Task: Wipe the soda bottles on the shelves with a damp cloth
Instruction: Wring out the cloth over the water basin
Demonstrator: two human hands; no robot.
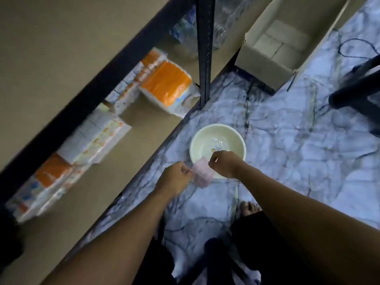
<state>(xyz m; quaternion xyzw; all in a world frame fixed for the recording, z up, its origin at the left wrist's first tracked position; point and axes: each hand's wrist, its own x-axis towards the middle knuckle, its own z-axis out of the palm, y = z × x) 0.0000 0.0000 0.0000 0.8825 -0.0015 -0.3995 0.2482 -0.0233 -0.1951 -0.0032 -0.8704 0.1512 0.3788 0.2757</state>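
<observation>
A small pink cloth [202, 174] hangs stretched between my two hands, just over the near rim of a cream bowl [236, 138] that stands on the marble floor with a little water in it. My left hand [174, 178] pinches the cloth's left edge. My right hand [224, 164] grips its right edge above the bowl's rim. Clear plastic bottles [185, 31] in shrink wrap sit on the low shelf at the top, partly hidden behind a dark shelf post [204, 50].
The dark metal shelf frame [86, 95] runs diagonally on the left, with orange-and-white packs [166, 85] on its lower board. An open cardboard box [275, 44] stands at the upper right, a dark stool leg [355, 87] at the right edge. My bare foot [249, 208] is below the bowl.
</observation>
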